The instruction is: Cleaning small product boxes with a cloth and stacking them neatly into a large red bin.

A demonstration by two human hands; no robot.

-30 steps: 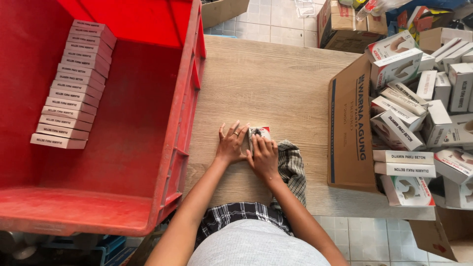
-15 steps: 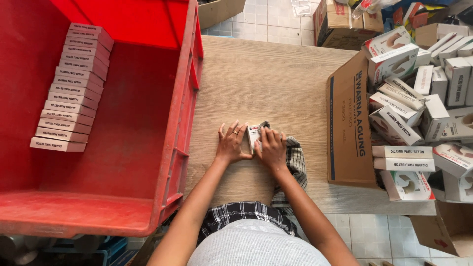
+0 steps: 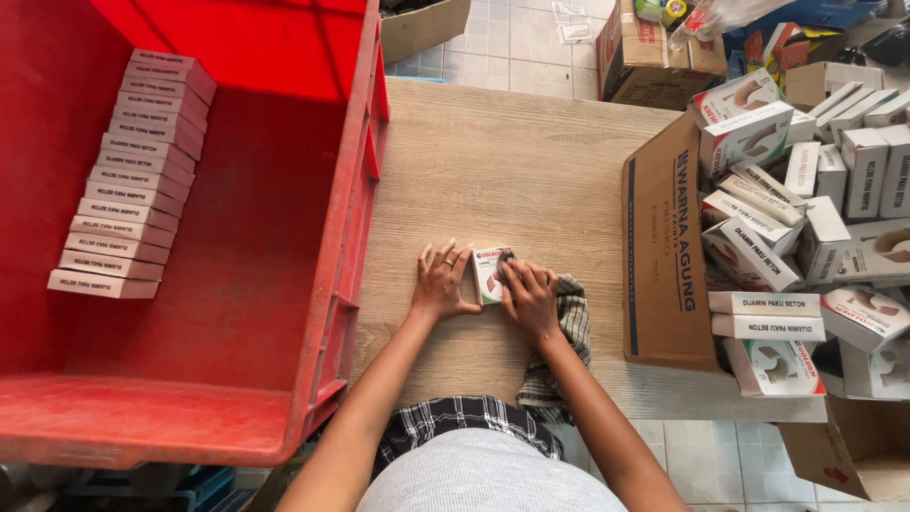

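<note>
Small white box [image 3: 489, 273] lies flat on the wooden table [image 3: 512, 152], near the front edge, just right of the red crate [image 3: 365, 180]. Long axis runs away from the person, tilted a little; printed face up, red strip at the far end.

Left hand [image 3: 441, 283]: fingers spread, palm down on the table, fingertips touching the box's left edge. Nothing clasped; it steadies rather than grips.

Right hand [image 3: 531, 296]: laid over the box's right side, fingers curled on a checked cloth [image 3: 567, 327] and pressing it against the box top. The cloth trails back under the wrist and hangs over the table edge.

Inside the crate, a row of slim boxes [image 3: 128, 175] stands on edge along the left wall, long sides across, row running front to back.

To the right, well apart from the hands: an open brown carton [image 3: 664, 246] lying with a flap on the table, and a loose heap of white boxes [image 3: 806, 218] spilling from it at all angles.
</note>
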